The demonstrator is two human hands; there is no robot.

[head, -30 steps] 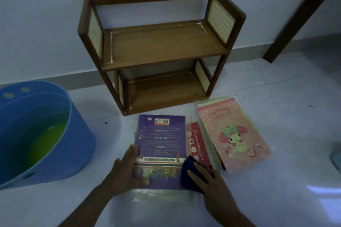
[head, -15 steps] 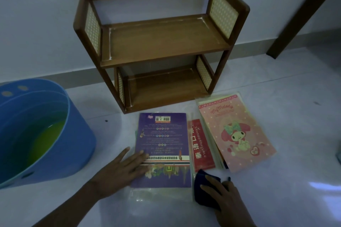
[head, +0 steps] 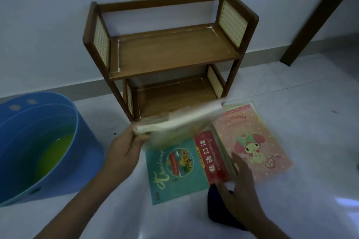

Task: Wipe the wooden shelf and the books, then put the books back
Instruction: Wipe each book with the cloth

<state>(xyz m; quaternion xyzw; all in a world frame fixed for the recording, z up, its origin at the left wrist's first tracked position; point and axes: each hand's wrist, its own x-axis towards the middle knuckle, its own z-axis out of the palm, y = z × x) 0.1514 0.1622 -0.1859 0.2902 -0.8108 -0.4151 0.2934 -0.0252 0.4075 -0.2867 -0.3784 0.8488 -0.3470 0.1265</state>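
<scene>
An empty two-tier wooden shelf (head: 174, 52) stands on the floor against the wall. My left hand (head: 124, 149) grips the purple book (head: 178, 124) by its left corner. The book is blurred and lifted off the floor, tilted, with its pale page edges towards me in front of the lower tier. Under it lies a teal book (head: 174, 170), with a red book (head: 209, 157) and a pink cartoon book (head: 252, 141) to its right. My right hand (head: 239, 186) rests with fingers spread at the near edge of the red and pink books. A dark blue cloth (head: 213, 209) lies beneath its palm.
A blue bucket (head: 83, 151) with greenish water stands at the left, close to my left forearm. A dark wooden post (head: 314, 17) leans across the upper right. The floor is pale and glossy.
My left hand took the purple book from flat on the floor and raised it towards the shelf, uncovering the teal book. My right hand stopped wiping and spread its fingers over the books on the right.
</scene>
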